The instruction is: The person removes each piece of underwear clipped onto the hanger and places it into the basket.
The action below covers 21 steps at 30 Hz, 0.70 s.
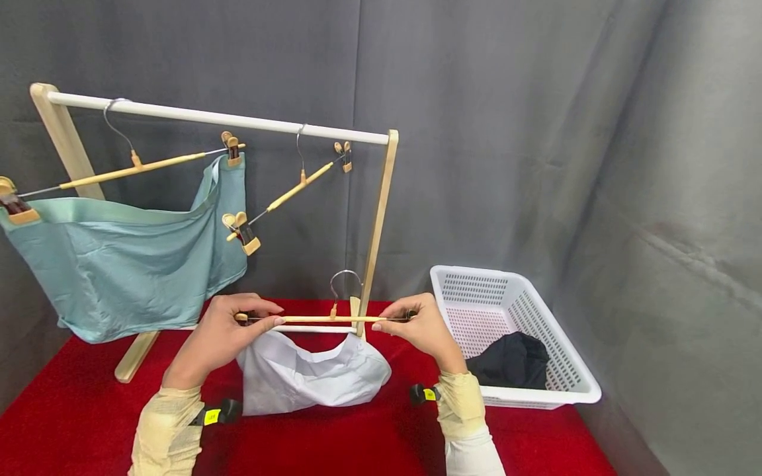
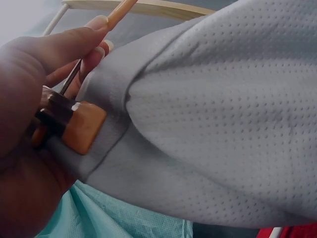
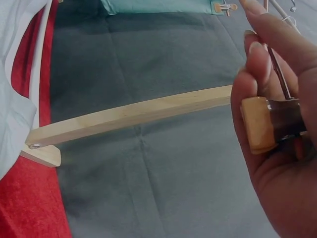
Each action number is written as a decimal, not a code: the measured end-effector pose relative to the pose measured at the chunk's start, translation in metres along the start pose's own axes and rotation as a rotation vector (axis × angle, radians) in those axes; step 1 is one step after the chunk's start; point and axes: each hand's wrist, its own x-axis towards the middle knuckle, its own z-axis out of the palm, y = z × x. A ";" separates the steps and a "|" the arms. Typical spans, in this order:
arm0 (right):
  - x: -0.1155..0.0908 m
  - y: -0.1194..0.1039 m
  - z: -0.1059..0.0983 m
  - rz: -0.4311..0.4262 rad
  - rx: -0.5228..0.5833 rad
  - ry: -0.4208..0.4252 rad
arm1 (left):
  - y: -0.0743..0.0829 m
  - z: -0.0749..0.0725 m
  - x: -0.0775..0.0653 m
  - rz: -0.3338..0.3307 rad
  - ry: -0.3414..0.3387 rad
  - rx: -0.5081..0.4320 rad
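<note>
A clip hanger (image 1: 333, 318) with a wooden bar and metal hook is held level between both hands. Its left end is pinched by my left hand (image 1: 223, 337), and my right hand (image 1: 424, 327) pinches the right end. In the left wrist view, a wooden-tipped clip (image 2: 85, 128) bites the edge of pale grey dotted underpants (image 2: 223, 119). The other clip (image 3: 260, 125) lies against the right palm, with no cloth seen in it. The garment's right side sags below the bar in the head view.
A wooden rack with a white rail (image 1: 196, 116) stands at left. It carries teal underpants (image 1: 131, 258) on one hanger and a bare clip hanger (image 1: 297, 188). At right, a white basket (image 1: 577, 370) contains a black cloth (image 1: 514, 360). Red cloth (image 1: 333, 443) covers the table.
</note>
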 end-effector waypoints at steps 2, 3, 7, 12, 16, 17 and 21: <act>0.001 -0.002 -0.001 -0.005 -0.003 0.007 | 0.000 0.000 0.001 -0.032 -0.007 0.004; 0.001 -0.002 -0.002 -0.009 -0.003 0.011 | 0.000 0.000 0.001 -0.047 -0.007 0.008; 0.001 -0.001 -0.004 -0.042 0.002 0.034 | 0.000 0.001 0.003 -0.078 -0.009 0.022; 0.000 0.001 -0.009 -0.074 0.024 0.057 | 0.000 0.000 0.002 -0.110 -0.014 0.044; -0.002 0.004 -0.015 -0.082 0.021 0.078 | -0.001 -0.004 -0.001 -0.123 0.006 0.025; -0.003 0.004 -0.017 -0.084 0.022 0.082 | -0.001 -0.006 -0.002 -0.129 0.009 0.014; -0.004 0.007 -0.021 -0.095 0.026 0.096 | -0.002 -0.008 -0.003 -0.142 0.006 -0.020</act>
